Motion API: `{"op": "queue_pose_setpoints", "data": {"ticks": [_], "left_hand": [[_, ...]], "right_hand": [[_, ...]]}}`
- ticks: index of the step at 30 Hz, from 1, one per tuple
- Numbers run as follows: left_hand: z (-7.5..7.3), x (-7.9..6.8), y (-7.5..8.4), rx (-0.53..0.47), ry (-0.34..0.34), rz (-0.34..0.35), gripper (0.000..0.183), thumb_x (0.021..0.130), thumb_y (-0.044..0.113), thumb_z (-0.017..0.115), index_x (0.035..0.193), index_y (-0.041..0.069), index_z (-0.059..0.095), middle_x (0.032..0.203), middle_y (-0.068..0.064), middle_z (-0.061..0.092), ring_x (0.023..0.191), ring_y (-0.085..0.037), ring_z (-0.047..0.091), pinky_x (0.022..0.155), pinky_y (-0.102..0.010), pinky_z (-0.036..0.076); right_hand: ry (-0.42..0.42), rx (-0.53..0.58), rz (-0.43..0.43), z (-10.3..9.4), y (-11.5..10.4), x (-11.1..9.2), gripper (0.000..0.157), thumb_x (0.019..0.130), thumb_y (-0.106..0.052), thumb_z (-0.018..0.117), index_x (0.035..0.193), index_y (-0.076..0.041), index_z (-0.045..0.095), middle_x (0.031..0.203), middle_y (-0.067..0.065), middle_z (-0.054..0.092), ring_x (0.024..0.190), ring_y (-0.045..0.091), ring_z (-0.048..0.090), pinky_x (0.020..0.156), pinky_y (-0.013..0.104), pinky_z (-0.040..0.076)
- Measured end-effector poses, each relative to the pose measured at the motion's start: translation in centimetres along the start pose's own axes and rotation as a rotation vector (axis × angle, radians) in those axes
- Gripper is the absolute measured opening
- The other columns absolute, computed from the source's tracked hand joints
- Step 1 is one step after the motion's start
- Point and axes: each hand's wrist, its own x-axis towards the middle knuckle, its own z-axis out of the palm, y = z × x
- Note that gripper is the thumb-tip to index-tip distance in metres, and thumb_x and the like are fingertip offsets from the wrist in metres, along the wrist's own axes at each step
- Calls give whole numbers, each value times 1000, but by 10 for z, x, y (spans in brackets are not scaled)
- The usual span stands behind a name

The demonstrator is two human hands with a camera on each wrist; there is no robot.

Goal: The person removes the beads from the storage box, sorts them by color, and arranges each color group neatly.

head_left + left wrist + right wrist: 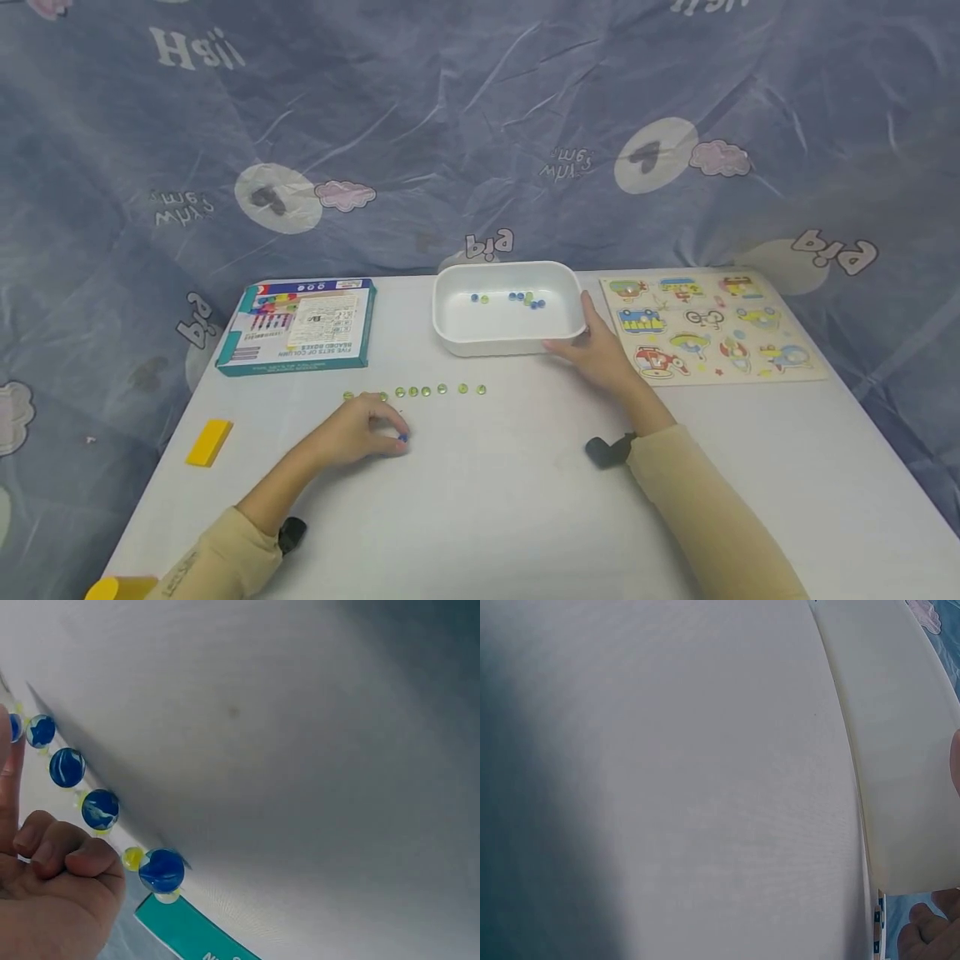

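"Head view first: what is the left hand (358, 430) holding?"

"It is pinching one blue marble (402, 437) between thumb and finger, the tips sitting close together with only the marble between them. Whether it is touching the table (495, 500), nobody can tell from these views."

"And what is lying round it?"

"A row of green marbles (413, 392) is running across the table just beyond that hand, which is hiding part of it. Left wrist view is also showing a line of blue marbles (100, 809), with greenish ones peeping out beside them."

"What is the right hand (602, 357) doing?"

"It is gripping the white tray (495, 344) at the near right corner, its thumb lying on the front wall and its fingers against the right side. Loose marbles (542, 304), some blue, some green, are lying in the tray, farther back than the row."

"What else is resting nearby?"

"A flat toy box (255, 354) is lying left of the tray, and a puzzle board (712, 333) with bright picture pieces is lying right of it. Near the table's left edge a yellow block (209, 442) is lying, and a second yellow thing (123, 587), cut off, is showing at the near left corner. Beige sleeves (705, 508) are covering the arms, and a blue-grey cloth (420, 142) printed with hearts and pink clouds is hanging behind."
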Motion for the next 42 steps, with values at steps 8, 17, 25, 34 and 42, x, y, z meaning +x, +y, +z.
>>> {"op": "queue_pose_setpoints", "data": {"ticks": [8,17,25,34,42], "left_hand": [[5,2,1,90,9,-52,17,68,27,83,79,33,72,120,-3,62,136,-36,37,112,-58,22],[7,3,3,115,22,-41,17,67,27,84,78,33,72,117,-2,63,128,-32,46,108,-56,30],[8,4,2,129,16,-48,19,66,30,84,78,36,71,100,8,62,107,-17,54,99,-47,39],[6,2,9,103,18,-59,23,66,30,84,85,34,72,102,7,64,108,-17,55,97,-45,43],[-19,7,38,48,38,14,32,71,35,81,101,26,71,103,0,63,100,-22,58,87,-41,49]], "right_hand": [[3,-1,-7,0,-1,0,120,68,-69,68,151,-29,-9,160,0,2,148,30,6,116,54,13],[2,-5,-10,-1,-3,-2,119,68,-68,68,150,-31,-10,160,1,1,148,30,6,116,55,13],[-2,4,-6,-1,-3,-2,119,68,-68,68,150,-31,-10,160,0,1,148,30,5,116,55,12],[4,7,-20,-1,-1,-3,118,70,-65,70,150,-29,-9,160,1,2,147,31,6,116,55,12],[0,20,-29,-2,-3,-4,118,72,-61,71,151,-25,-8,160,1,0,147,32,5,115,57,12]]}}
